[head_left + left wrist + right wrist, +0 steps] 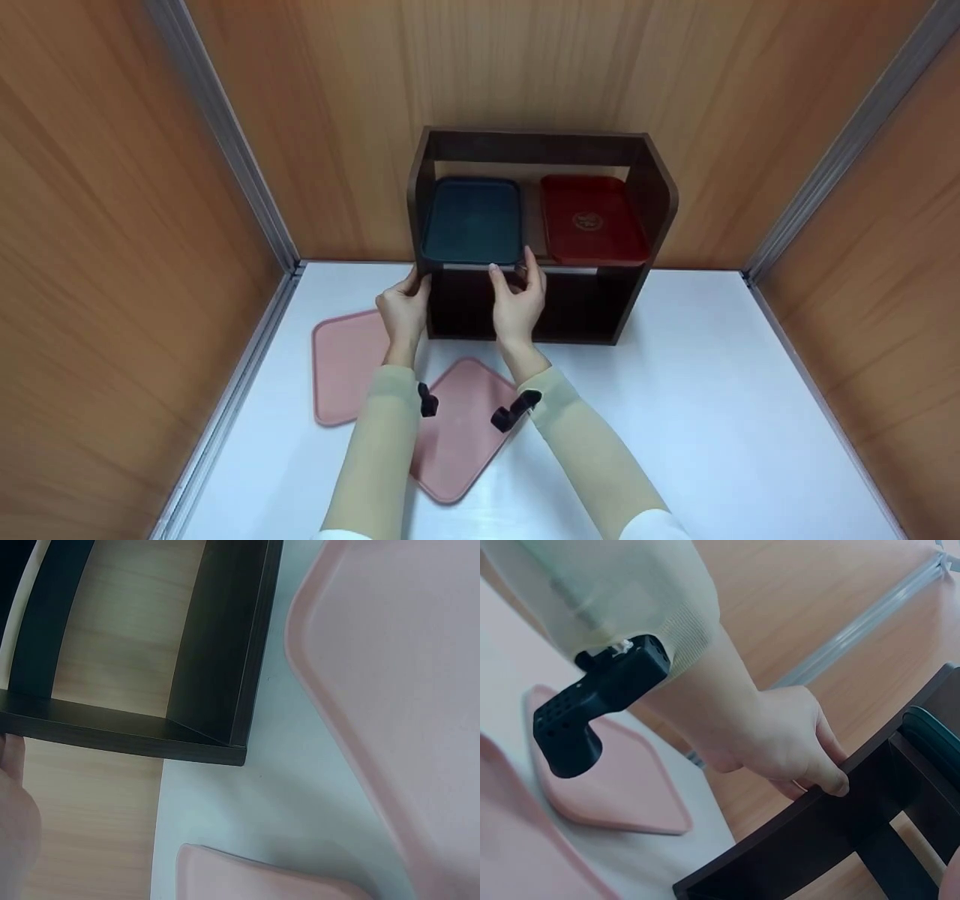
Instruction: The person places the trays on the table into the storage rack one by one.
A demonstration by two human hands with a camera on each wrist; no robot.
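Two hands, left hand (403, 309) and right hand (519, 298), touching blue tray's (472, 219) near edge

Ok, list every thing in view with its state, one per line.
Teal tray: flat on the shelf's upper board, left side.
Red tray: flat on upper board, right side.
Shelf: upright on table.
Two pink trays: flat on table.
Left hand: touching shelf's left side panel.
Right hand: at teal tray's front edge.

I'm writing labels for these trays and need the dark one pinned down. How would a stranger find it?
Start at the dark wooden shelf unit standing against the back wall. On its upper shelf two trays lie side by side; the blue-green tray is the left one, just above the left hand and right hand. Its neighbour, the red tray, bears a round emblem.
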